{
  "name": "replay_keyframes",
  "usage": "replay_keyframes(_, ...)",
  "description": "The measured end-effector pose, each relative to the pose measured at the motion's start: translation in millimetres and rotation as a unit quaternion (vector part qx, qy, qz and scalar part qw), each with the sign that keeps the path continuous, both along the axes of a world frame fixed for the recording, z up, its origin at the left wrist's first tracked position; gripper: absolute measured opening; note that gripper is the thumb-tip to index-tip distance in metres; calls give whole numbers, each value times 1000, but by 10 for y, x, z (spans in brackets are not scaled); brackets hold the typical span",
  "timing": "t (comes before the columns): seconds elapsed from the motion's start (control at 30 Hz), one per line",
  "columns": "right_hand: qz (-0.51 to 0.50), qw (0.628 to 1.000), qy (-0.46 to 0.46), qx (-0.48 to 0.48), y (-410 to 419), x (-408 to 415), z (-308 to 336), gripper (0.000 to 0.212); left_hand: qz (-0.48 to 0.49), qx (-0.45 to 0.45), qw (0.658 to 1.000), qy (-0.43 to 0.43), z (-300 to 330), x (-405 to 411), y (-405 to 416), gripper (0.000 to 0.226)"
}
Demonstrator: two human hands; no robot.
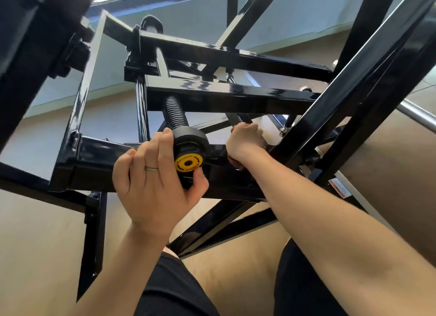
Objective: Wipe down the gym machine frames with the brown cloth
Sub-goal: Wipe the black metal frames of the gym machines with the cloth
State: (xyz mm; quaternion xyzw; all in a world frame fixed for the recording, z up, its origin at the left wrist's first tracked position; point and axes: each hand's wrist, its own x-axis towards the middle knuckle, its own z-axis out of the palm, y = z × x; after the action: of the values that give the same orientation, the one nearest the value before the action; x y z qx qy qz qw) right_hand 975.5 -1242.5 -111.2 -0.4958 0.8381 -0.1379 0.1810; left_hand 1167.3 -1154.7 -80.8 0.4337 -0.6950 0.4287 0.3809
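The black gym machine frame point(224, 96) fills the view, with glossy square tubes crossing at angles. My left hand point(151, 181) grips a round black knob point(190, 142) with a yellow end cap point(188, 164), which sits on a ribbed black rod point(175, 112). My right hand point(245, 141) reaches further in, its fingers curled against a lower frame bar point(219, 150). A thin sliver of dark brown cloth point(233, 162) shows under its palm, and the rest of the cloth is hidden by the hand.
A thick diagonal black beam point(349, 94) runs up the right side, close to my right forearm. A silver bar point(417, 114) sticks out at the far right. The tan floor point(35, 245) lies below, and my dark-clothed legs point(174, 289) are at the bottom.
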Motion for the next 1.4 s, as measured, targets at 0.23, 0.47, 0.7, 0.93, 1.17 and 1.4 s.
replay_keyframes(0.23,93,993,-25,-72,91,204,-74,50,2,16,1000,2,17,10,17,61)
replay_keyframes(0.47,-135,989,-24,-49,-359,-214,-253,63,-4,29,1000,8,11,23,8,61)
replay_keyframes(0.7,-204,964,-139,-104,-731,-374,-447,37,-6,23,1000,12,-12,9,-13,61)
replay_keyframes(0.93,-114,992,55,-16,-611,-265,-497,62,-4,19,1000,14,-20,-14,-4,60)
replay_keyframes(1.17,47,978,99,177,-314,-474,-42,50,-1,17,1000,9,-33,3,-9,61)
replay_keyframes(1.4,104,992,3,65,22,-13,222,39,5,5,1000,15,-31,-12,-10,59)
